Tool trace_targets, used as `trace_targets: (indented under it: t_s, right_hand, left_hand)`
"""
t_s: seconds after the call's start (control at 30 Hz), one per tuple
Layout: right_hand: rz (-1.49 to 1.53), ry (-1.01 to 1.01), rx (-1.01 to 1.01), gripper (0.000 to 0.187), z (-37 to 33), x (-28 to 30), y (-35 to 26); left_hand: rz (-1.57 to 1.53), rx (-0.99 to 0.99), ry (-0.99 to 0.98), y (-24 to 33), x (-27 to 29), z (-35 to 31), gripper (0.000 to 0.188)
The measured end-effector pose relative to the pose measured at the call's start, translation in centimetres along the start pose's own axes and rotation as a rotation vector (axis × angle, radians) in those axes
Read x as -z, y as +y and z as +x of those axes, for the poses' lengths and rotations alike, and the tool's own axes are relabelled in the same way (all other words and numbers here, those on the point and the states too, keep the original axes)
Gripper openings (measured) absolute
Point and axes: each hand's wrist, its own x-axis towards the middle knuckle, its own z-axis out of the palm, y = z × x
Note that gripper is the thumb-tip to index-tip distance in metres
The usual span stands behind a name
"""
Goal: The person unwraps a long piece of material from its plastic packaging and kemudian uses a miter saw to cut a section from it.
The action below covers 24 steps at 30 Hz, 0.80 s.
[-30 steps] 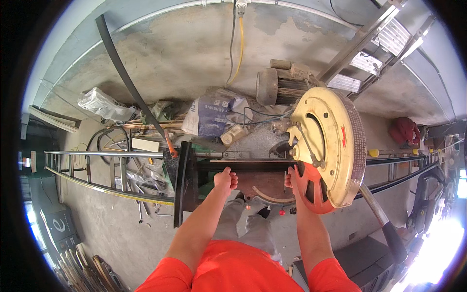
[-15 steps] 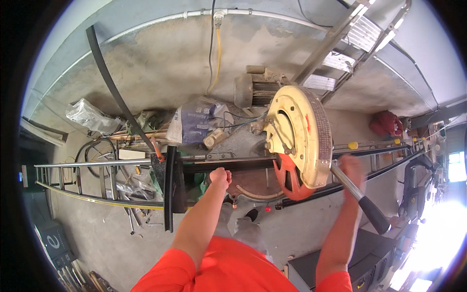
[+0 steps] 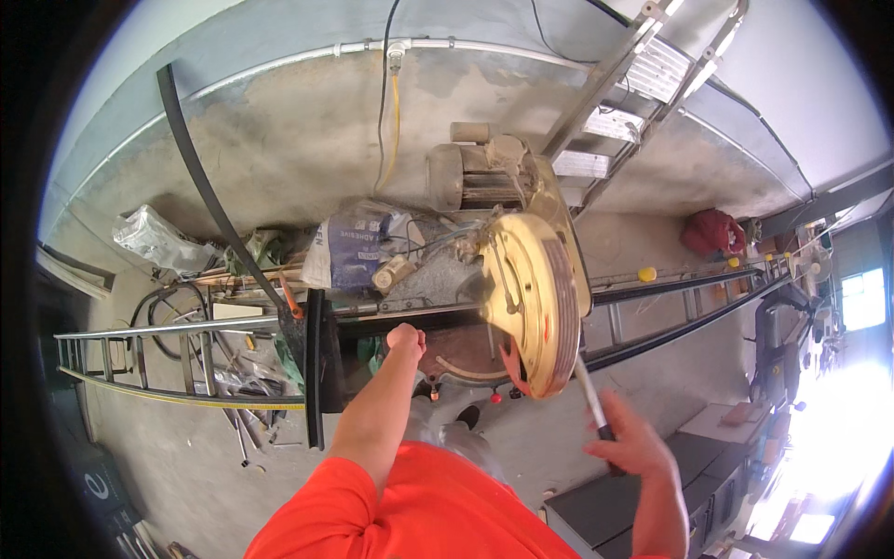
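Chop saw [image 3: 531, 298] with yellow blade guard is located just ahead of both hands. Its handle [image 3: 591, 401] is gripped by the right hand [image 3: 633, 443], fingers wrapped closed. A dark metal bar [image 3: 410, 321] lying across the saw bed is pressed down by the left hand [image 3: 406, 337], curled into a fist.

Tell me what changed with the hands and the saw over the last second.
The right hand left the orange lower guard by the blade, swung out to the right and took hold of the saw's long handle. The yellow blade guard now shows more edge-on, though the head camera also shifted. The left hand stayed fisted on the dark bar at the saw bed.
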Motion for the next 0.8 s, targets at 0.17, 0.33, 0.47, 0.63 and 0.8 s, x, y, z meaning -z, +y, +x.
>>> trace_targets:
  t_s: [0.17, 0.33, 0.47, 0.63, 0.8]
  right_hand:
    - [0.084, 0.109, -0.353, 0.041, 2.0, -9.3, 8.5]
    - [-0.203, 0.309, -0.280, 0.044, 5.0, -13.5, 12.7]
    - [-0.202, 0.409, -0.287, 0.044, 6.0, -15.0, 15.0]
    - [-0.174, 0.429, -0.292, 0.044, 6.3, -15.4, 14.6]
    - [-0.181, 0.431, -0.314, 0.044, 7.2, -16.5, 15.9]
  left_hand:
    - [-0.167, 0.108, 0.013, 0.4, 0.2, 1.7, 0.009]
    - [-0.241, 0.121, -0.024, 0.9, 0.7, 1.2, 0.010]
    - [-0.096, 0.023, -0.032, 0.6, 0.1, 0.2, 0.011]
    - [-0.048, 0.015, -0.006, 0.8, 0.2, -0.1, 0.014]
    - [0.008, 0.007, 0.014, 0.7, 0.0, -0.2, 0.014]
